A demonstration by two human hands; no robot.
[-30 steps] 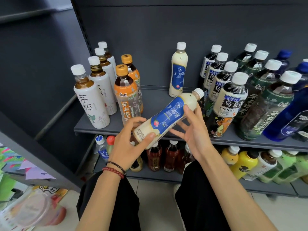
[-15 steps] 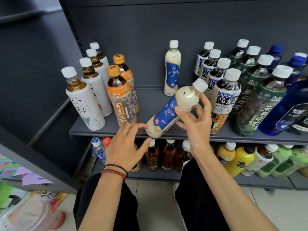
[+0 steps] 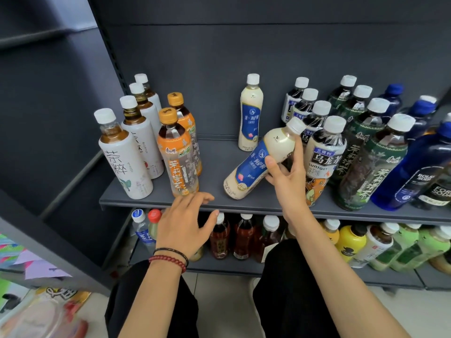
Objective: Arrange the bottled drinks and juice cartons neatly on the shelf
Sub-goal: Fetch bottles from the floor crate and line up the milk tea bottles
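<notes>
My right hand [image 3: 289,180] grips a cream milk-tea bottle [image 3: 253,165] with a blue label, tilted with its cap up to the right and its base touching the grey shelf [image 3: 256,203]. A matching cream bottle [image 3: 251,113] stands upright at the back of the same gap. My left hand [image 3: 184,224] hovers open at the shelf's front edge, holding nothing, just below the front orange-capped tea bottle [image 3: 177,154].
White-labelled tea bottles [image 3: 125,154] stand in a row at the left. Dark oolong [image 3: 322,157], green jasmine tea [image 3: 373,162] and blue soda bottles [image 3: 415,167] crowd the right. More bottles [image 3: 244,236] fill the lower shelf. A dark shelf unit stands at the left.
My left hand let go of the cream bottle and dropped to the shelf edge. My right hand carried the bottle forward and set its base down on the shelf, more upright.
</notes>
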